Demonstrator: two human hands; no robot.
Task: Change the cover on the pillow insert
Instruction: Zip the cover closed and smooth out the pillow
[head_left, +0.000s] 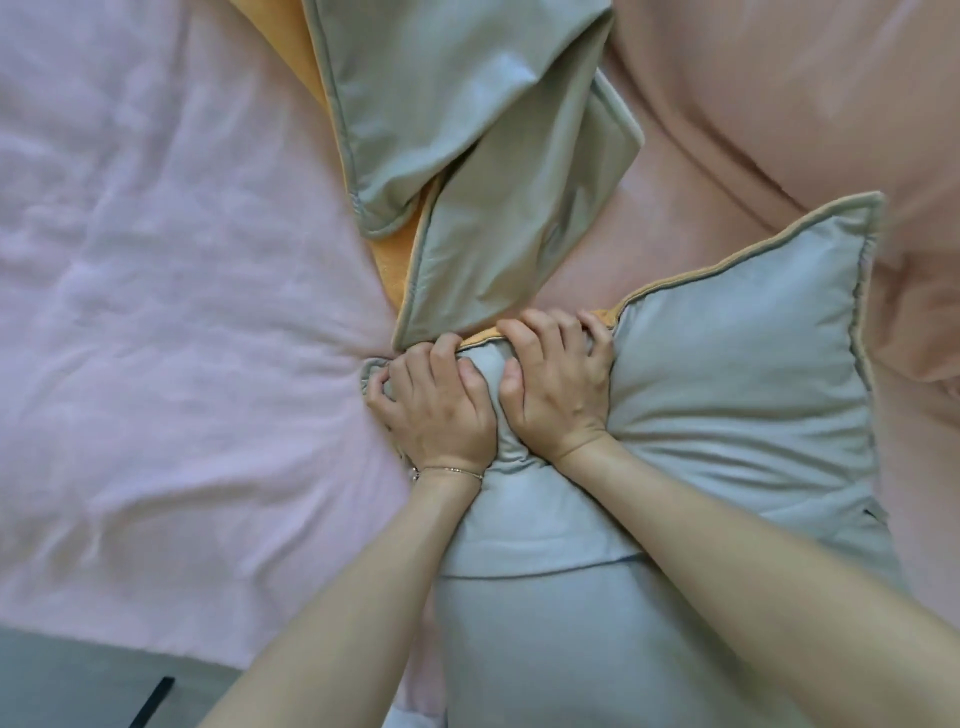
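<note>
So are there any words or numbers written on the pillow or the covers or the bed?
None: no words, numbers, labels or signs can be read anywhere in this view.
The grey pillow, which both hands grip, left hand and right hand, is plain.
The loose grey and orange cover is plain too.
The pink bedding shows only wrinkles.

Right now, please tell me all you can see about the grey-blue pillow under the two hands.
The grey-blue pillow is plump and square-looking, of soft matte cloth, with a flat stitched border and tan piping on its far edge. It lies on the pink bedding, its far corner pointing up and right. Orange lining shows at the near-left edge, where the left hand and right hand grip bunched fabric. Creases radiate from there. A loose grey-green cover touches that corner.
</note>
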